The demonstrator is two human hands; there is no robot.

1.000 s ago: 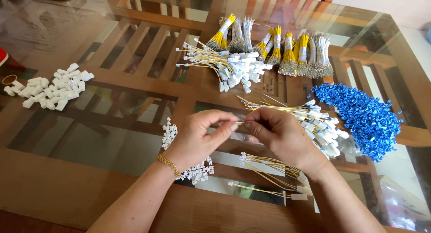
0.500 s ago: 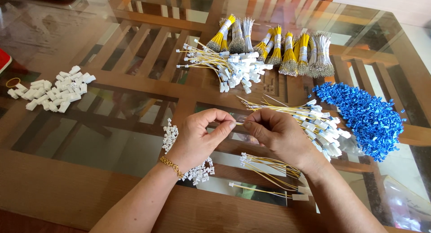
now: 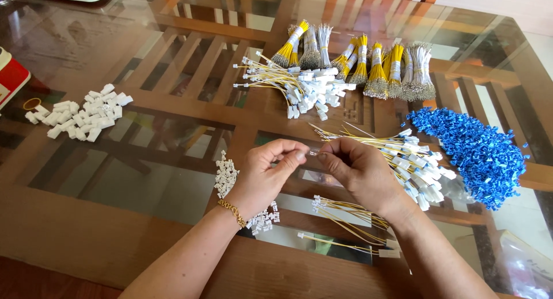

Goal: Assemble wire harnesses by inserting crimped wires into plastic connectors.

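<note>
My left hand (image 3: 271, 172) and my right hand (image 3: 360, 172) meet above the glass table (image 3: 173, 74), fingertips pinched together on a small connector piece (image 3: 311, 154) between them. Below my left wrist lie small white connector housings (image 3: 226, 177), with more near my forearm (image 3: 264, 219). Under my right hand rest yellow wires with white plugs (image 3: 345, 215). A larger bunch of yellow wires with white plugs (image 3: 412, 161) lies just right of my right hand.
A heap of blue connectors (image 3: 475, 155) sits at the right. Bundled yellow and grey wires (image 3: 368, 63) and a pile of wired white plugs (image 3: 305, 89) lie at the back. White housings (image 3: 86, 115) are at the left, near a red box (image 3: 8, 80).
Both hands stay pinched together at the centre; the fingers shift only slightly on the small piece.
</note>
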